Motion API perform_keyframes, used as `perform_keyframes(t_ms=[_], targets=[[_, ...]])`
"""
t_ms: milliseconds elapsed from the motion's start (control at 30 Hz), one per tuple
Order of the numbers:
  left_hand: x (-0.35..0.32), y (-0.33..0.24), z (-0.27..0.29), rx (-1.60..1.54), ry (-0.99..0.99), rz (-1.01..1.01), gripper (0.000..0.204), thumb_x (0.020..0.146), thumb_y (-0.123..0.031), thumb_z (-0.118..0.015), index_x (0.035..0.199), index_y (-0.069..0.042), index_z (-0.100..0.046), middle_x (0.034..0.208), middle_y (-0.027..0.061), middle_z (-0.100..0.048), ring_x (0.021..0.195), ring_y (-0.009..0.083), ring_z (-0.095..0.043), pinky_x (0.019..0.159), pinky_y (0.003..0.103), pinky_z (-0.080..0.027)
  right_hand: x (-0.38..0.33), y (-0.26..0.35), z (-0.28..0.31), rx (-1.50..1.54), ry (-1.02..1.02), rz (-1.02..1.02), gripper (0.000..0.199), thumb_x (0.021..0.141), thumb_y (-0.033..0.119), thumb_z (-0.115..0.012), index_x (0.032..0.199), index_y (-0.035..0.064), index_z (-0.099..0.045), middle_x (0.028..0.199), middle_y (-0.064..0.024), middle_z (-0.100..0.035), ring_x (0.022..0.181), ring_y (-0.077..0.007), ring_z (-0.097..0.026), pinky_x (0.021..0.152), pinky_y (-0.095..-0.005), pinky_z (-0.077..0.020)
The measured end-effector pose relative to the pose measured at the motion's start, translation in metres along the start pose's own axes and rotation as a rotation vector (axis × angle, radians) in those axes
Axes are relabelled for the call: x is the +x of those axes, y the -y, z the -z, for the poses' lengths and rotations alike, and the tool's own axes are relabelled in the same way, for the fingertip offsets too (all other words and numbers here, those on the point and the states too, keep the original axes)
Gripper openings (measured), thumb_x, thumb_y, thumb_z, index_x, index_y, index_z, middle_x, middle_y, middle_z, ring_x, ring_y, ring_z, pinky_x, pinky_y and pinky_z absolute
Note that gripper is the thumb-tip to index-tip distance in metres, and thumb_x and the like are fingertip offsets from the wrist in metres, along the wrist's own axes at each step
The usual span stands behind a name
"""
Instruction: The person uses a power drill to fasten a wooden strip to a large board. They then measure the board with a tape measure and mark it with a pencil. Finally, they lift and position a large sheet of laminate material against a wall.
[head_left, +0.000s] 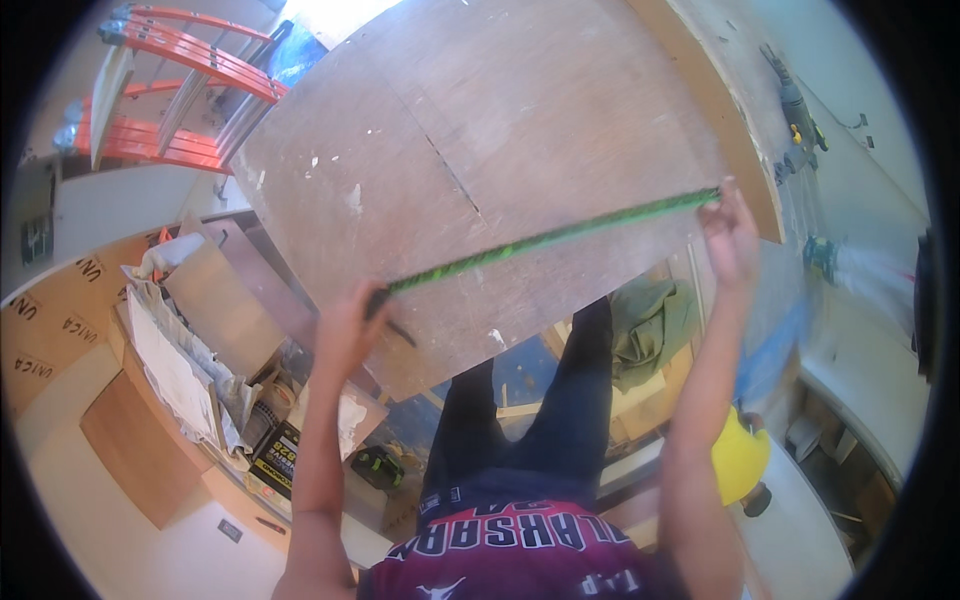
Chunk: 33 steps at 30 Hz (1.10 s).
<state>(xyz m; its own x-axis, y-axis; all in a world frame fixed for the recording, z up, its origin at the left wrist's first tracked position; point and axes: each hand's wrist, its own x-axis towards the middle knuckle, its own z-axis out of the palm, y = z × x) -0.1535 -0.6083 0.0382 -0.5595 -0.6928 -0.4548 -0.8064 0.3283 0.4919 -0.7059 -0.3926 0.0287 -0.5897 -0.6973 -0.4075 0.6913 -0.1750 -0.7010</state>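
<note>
The left hand [345, 325] is closed on one end of a green tape [550, 238], and the right hand [730, 235] pinches the other end. The tape lies stretched between them, across a brown board [500, 130]. Behind the board stands an orange ladder [180, 90].

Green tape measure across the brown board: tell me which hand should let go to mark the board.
Probably the left hand. It pinches the tape measure over open board, with room to mark beside it. The right hand pins the far end at the board's edge, anchoring the tape there.
</note>
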Motion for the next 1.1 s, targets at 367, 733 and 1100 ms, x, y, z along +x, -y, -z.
perform_keyframes(t_ms=[367, 733, 1100], targets=[[0.046, 0.002, 0.006, 0.073, -0.18, -0.249, 0.021, 0.101, -0.023, -0.074, 0.12, -0.015, -0.076, 0.122, 0.0076, -0.075, 0.105, 0.0345, -0.074, 0.087, 0.043, -0.059, 0.021, -0.085, -0.031, -0.225, -0.088, 0.014, 0.081, 0.108, 0.004, -0.065, 0.174, 0.0049, -0.017, 0.147, -0.0217, -0.063, 0.122, -0.0255, -0.067, 0.104, -0.0404, -0.0572], [0.061, -0.017, -0.011, 0.167, -0.287, -0.302, 0.022, 0.099, -0.02, -0.074, 0.119, -0.012, -0.077, 0.131, 0.0043, -0.075, 0.113, 0.0317, -0.07, 0.095, 0.043, -0.059, 0.017, -0.136, -0.053, -1.119, -0.146, 0.344, 0.048, 0.105, 0.012, -0.071, 0.151, 0.0076, -0.063, 0.122, -0.0074, -0.075, 0.086, -0.014, -0.073, 0.074, -0.0281, -0.0597], [0.09, -0.033, -0.017, 0.314, -0.332, -0.278, 0.02, 0.097, -0.024, -0.076, 0.113, -0.013, -0.076, 0.122, 0.0034, -0.076, 0.113, 0.0291, -0.07, 0.097, 0.043, -0.056, 0.013, -0.156, -0.057, -1.416, -0.156, 0.75, 0.029, 0.1, 0.004, -0.071, 0.128, 0.0097, -0.078, 0.11, -0.0051, -0.076, 0.082, -0.0117, -0.069, 0.068, -0.0268, -0.055]])
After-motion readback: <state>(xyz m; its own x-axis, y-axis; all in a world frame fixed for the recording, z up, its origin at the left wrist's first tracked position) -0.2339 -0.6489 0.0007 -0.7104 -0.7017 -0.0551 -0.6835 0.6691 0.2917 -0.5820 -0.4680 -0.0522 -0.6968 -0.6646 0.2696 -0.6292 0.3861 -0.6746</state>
